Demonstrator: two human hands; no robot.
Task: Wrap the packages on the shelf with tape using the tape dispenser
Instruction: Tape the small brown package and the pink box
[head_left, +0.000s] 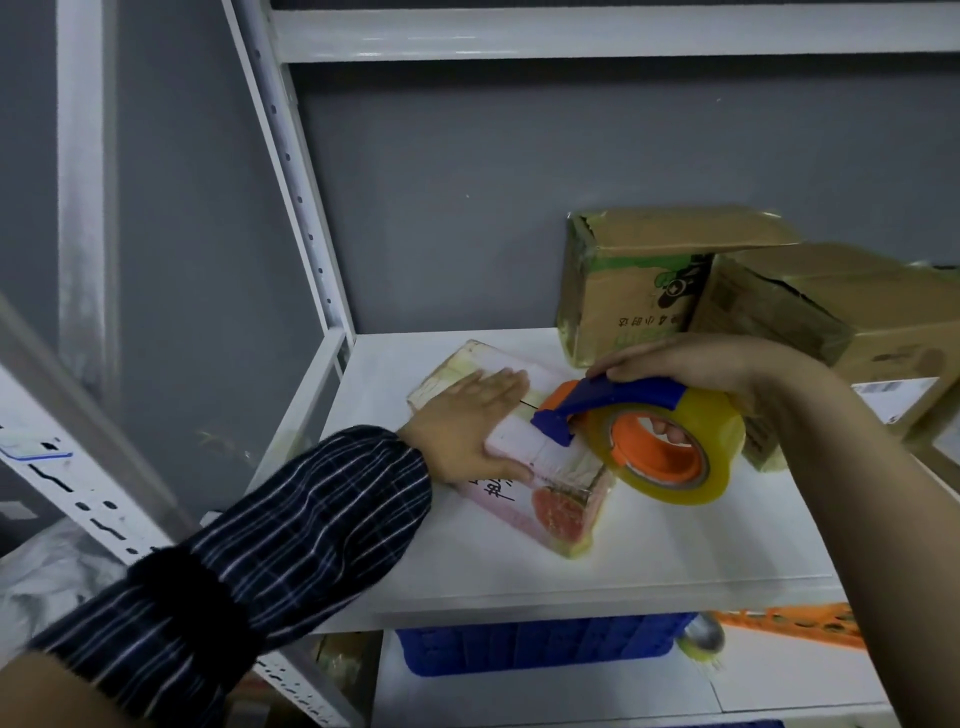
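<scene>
Biggest first: a white metal shelf (675, 551), its board carrying everything named here. Behind the pink package (550, 501) and off to its right, two brown cartons glossy with tape: the green-printed carton (634, 280) standing at the back wall, the plain carton (831, 317) touching it, further right. Below the pink package, under the board, a blue crate (540, 644). The pink package itself: lying flat on the board toward the left front, yellowish tape showing at both ends. Resting on its right edge, the tape dispenser (613, 397), blue frame and orange hub, with a fat roll of clear-yellow tape (722, 426) hanging past the package's right side. Flat on the package's left half, the left hand (467, 426): fingers straight, gripping nothing, simply pinning. Over the dispenser, the right hand (696, 361): fingers curled round the frame and through the hub, a firm hold on the tool. Likely trouble from here: the package sliding or turning under the pull if the pinning palm eases; tape wrinkling or running crooked if the dispenser tilts off the surface; a nick to the left hand, the blue cutter end sitting just beside it; the roll or right forearm bumping the cartons behind the package. Readable marks: few. On the pink package, large black characters half hidden under the left palm, plus a picture of a cut red fruit at the near end. On the green-printed carton, upside-down green characters and a cartoon figure, too blurred to read. Well right of the package, a white label (893, 397) with barcode-like print, too small. No brand legible.
</scene>
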